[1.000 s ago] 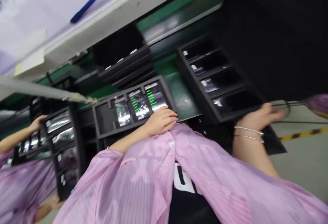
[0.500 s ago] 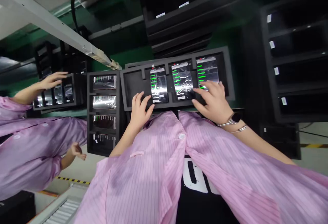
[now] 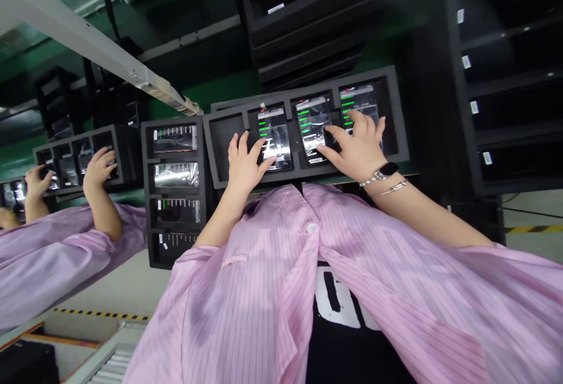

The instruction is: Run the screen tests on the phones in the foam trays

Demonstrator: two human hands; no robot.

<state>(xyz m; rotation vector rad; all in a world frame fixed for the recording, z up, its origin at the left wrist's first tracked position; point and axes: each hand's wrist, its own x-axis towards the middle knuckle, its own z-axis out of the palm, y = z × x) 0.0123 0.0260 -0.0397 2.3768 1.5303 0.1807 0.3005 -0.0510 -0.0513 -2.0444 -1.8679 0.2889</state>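
Note:
In front of me a black foam tray (image 3: 229, 183) holds three smartphones in separate compartments, their lit screens showing green and white text. My left hand (image 3: 244, 164), fingers spread, is at the left phone (image 3: 278, 132), its thumb and index finger over the lower left of the screen. My right hand (image 3: 358, 146) is open too; its thumb and index finger reach the lower right of the middle phone (image 3: 313, 120). The other right-hand fingers cover the lower part of the right phone (image 3: 358, 98). Whether the fingertips press the glass I cannot tell.
A second tray (image 3: 148, 196) with several phones stands to the left. Beyond it a co-worker's hands (image 3: 99, 170) are over another tray (image 3: 115, 143). Stacked black trays (image 3: 303, 38) lie behind, and a large tray (image 3: 460, 97) stands at right. A pale metal bar (image 3: 109, 55) crosses the upper left.
My left hand has moved right onto the left phone's screen. My right hand has shifted slightly left and up, reaching the middle phone. The co-worker's hands have moved to their tray.

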